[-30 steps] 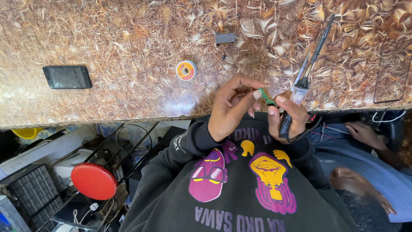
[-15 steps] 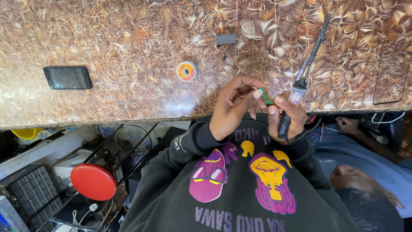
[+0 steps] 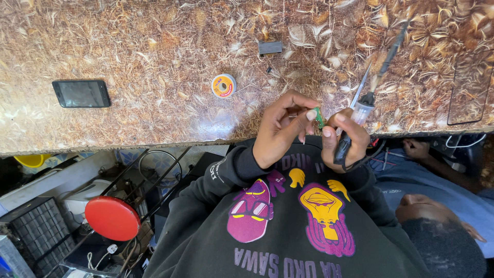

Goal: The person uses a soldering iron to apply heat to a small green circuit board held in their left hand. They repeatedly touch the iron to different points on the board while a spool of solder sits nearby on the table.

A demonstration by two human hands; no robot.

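Pinching a small green component (image 3: 319,118) between thumb and fingertips, the left hand (image 3: 282,127) sits just right of centre in the frame, fingers curled in tight so the piece is kept up off the counter and turned toward the other hand. The right hand (image 3: 343,139), touching it at the fingertips, is closed around the dark handle of a soldering iron (image 3: 366,98), whose thin tip points up toward the upper right; that grip looks chosen to bring the tool close to the piece while both wrists stay braced near the counter's edge. A second dark tool or cable (image 3: 391,51) runs on toward the upper right corner; what it joins I cannot tell.

Further out on the patterned brown counter (image 3: 154,46) lie a small spool of solder (image 3: 223,85) just upper left of the hands, a little grey block (image 3: 270,48) above it, and a dark phone (image 3: 81,93) at the left. A red round stool (image 3: 112,218) stands at lower left. Another person's hand (image 3: 416,148) shows at the right edge below the counter.

Against the earlier frame, both hands hold nearly the same pose; the other person's hand has shifted at the right.
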